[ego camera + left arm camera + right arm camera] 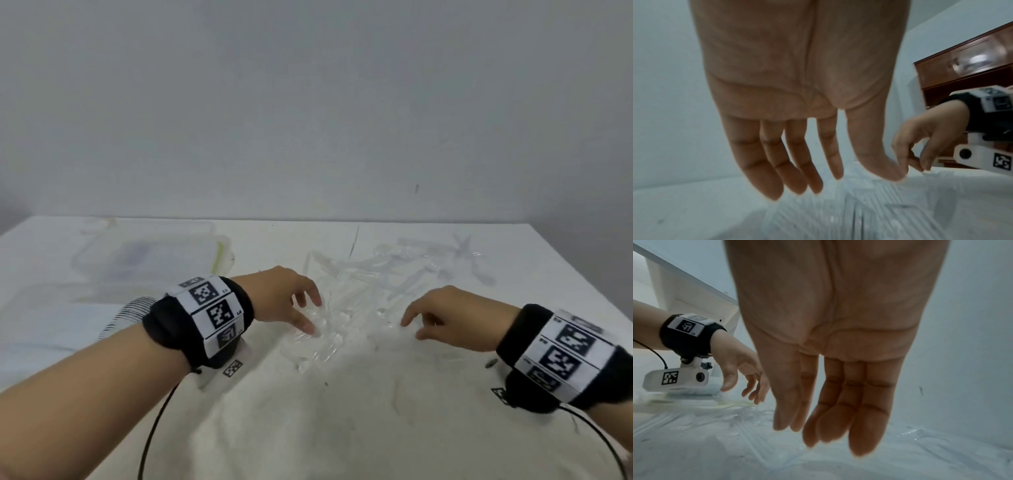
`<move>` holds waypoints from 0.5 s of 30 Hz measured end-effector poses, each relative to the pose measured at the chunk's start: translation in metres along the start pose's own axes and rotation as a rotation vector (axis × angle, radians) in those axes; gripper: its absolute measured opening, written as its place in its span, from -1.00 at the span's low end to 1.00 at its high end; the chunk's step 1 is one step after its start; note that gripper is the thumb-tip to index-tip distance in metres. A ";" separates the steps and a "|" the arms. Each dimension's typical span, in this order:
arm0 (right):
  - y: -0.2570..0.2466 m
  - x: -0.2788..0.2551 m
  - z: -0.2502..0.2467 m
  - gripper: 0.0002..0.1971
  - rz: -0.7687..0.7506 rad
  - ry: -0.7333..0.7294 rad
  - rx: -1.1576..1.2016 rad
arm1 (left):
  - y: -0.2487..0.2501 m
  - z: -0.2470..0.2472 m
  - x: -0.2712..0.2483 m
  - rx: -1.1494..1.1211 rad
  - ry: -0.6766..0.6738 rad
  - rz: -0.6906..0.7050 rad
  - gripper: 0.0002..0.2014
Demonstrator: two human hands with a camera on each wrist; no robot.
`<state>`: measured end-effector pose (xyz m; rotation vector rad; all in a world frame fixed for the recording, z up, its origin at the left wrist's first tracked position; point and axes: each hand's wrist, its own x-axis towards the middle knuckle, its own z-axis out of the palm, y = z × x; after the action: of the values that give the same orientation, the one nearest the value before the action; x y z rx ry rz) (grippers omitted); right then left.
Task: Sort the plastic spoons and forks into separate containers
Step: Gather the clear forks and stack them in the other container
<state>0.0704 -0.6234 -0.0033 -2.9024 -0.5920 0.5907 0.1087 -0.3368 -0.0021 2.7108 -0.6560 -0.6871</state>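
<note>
Cutlery (pixel 363 301), clear and tangled on the table (pixel 308 428) under my left hand (pixel 291 301) and right hand (pixel 448 318), both loose and empty, could snag so I lift several together.

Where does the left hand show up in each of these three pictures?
Head view: left hand, left of centre, over the clear cutlery pile.
Left wrist view: its palm fills the top.
Right wrist view: mid-left, below the black wristband.
Shared landmark: the white table.

Soft even light, faint shadows; motion blur throughout, wide-angle stretching at edges.
</note>
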 end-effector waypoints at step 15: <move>-0.024 0.120 -0.020 -0.59 -0.329 -0.063 -0.106 | -0.027 0.002 -0.012 -0.079 0.201 -0.185 -0.54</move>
<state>0.1718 -0.5548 -0.0220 -2.7958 -1.1125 0.6202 0.1076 -0.3082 -0.0085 2.7412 -0.3271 -0.4604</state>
